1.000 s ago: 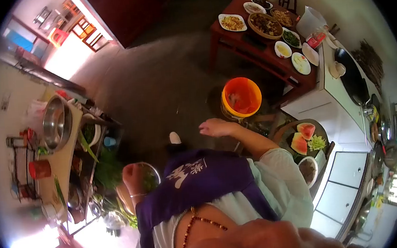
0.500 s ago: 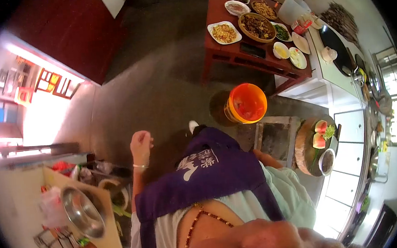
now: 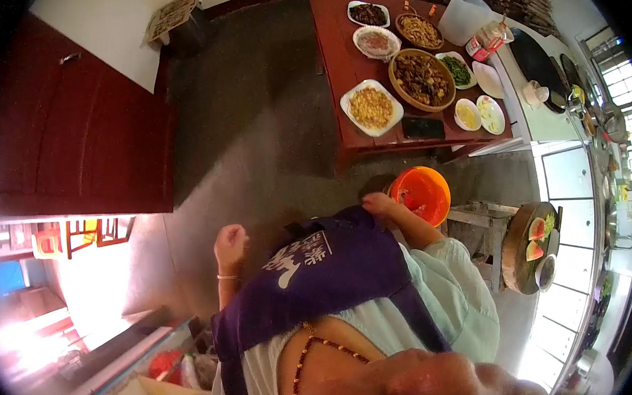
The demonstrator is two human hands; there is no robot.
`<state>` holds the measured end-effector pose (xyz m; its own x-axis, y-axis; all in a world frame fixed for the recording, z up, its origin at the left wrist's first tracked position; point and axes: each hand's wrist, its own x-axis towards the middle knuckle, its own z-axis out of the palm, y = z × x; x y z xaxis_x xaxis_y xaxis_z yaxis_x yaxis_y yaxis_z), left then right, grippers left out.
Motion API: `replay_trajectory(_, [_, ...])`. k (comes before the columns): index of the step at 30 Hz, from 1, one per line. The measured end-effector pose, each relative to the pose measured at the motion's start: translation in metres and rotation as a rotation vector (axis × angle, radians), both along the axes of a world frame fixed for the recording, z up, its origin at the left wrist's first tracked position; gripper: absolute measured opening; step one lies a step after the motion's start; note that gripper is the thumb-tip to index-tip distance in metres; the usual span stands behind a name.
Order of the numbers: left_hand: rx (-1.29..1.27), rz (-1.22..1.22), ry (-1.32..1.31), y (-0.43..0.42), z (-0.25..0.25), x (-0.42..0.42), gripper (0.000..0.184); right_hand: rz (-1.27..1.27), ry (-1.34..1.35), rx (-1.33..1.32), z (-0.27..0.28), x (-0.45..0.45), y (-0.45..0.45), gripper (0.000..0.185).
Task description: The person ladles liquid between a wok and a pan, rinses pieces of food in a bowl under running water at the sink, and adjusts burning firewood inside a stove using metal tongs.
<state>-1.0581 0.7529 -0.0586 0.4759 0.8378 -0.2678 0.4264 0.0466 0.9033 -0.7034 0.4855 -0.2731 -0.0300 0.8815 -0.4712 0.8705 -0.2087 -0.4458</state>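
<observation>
My left hand (image 3: 231,247), with a thin bracelet at the wrist, hangs in the air left of my body. Its fingers are loosely curled and I see nothing in them. My right hand (image 3: 380,204) is in front of the purple apron (image 3: 314,272), beside the orange bucket (image 3: 434,188) on the floor; from this view it overlaps the bucket's left edge. Its fingers look curled in, with no object showing. Something reddish lies inside the bucket, too unclear to name.
A red table (image 3: 331,55) ahead carries several dishes, including a large brown bowl (image 3: 422,79). Watermelon pieces (image 3: 534,240) lie on a round chopping block (image 3: 517,256) at right, on a wooden stand (image 3: 482,229). A wok (image 3: 535,61) sits on the counter; a red door (image 3: 73,127) stands left.
My view has moved forward and turned, so the table and bucket appear closer and lower. My right hand has swung forward into view. The metal basin at left has gone out of sight.
</observation>
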Motion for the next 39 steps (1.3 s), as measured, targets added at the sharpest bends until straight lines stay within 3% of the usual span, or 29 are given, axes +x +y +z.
replay_trajectory(3, [0.087,-0.037,0.034,0.064,-0.023,0.004,0.012,-0.174,0.098,0.02,0.045,0.011,0.117,0.039])
replay_trajectory(6, [-0.188,0.056,-0.028,0.132,-0.008,0.029,0.013,-0.288,0.229,0.124,0.081,0.023,0.207,0.035])
replay_trajectory(7, [-0.176,0.055,-0.035,0.161,-0.013,0.034,0.017,-0.332,0.262,0.177,0.082,0.03,0.23,0.033])
replay_trajectory(10, [-0.128,0.031,-0.032,0.265,-0.021,0.06,0.024,-0.301,0.148,0.139,0.034,0.063,0.286,0.039])
replay_trajectory(14, [-0.076,-0.002,-0.002,0.393,0.002,0.132,0.018,-0.466,0.097,-0.143,0.013,0.091,0.307,0.032])
replay_trajectory(17, [-0.04,-0.192,0.01,0.472,0.011,0.202,0.018,-0.58,0.191,-0.165,0.005,0.091,0.319,0.028])
replay_trajectory(18, [-0.053,-0.251,0.017,0.492,0.011,0.228,0.017,-0.835,0.284,-0.228,0.02,0.089,0.32,0.027])
replay_trajectory(21, [-0.083,-0.432,0.051,0.538,0.01,0.318,0.015,-0.787,0.152,-0.192,0.032,0.101,0.345,0.031])
replay_trajectory(22, [-0.071,-0.508,0.041,0.55,0.013,0.354,0.014,-0.932,0.195,-0.158,0.037,0.109,0.358,0.032])
replay_trajectory(24, [-0.043,-0.656,0.019,0.568,0.016,0.424,0.012,-1.219,0.28,-0.079,0.048,0.133,0.389,0.033])
replay_trajectory(27, [0.035,-0.816,0.023,0.596,0.001,0.526,0.01,-1.382,0.169,0.32,0.062,0.192,0.438,0.034])
replay_trajectory(29, [0.045,-0.911,0.091,0.617,-0.023,0.583,0.014,-1.435,0.157,0.46,0.062,0.246,0.472,0.033])
replay_trajectory(31, [0.347,-1.154,0.136,0.655,-0.072,0.626,0.019,-1.48,0.152,0.546,0.077,0.3,0.509,0.034])
replay_trajectory(32, [0.29,-1.223,0.299,0.65,-0.046,0.646,0.023,-1.48,0.188,0.559,0.083,0.321,0.526,0.033])
replay_trajectory(33, [0.465,-1.443,0.375,0.674,-0.072,0.666,0.027,-1.482,0.214,0.579,0.089,0.348,0.541,0.033])
replay_trajectory(39, [0.395,-1.658,0.68,0.742,-0.121,0.78,0.029,-1.511,0.333,0.549,0.119,0.444,0.607,0.034])
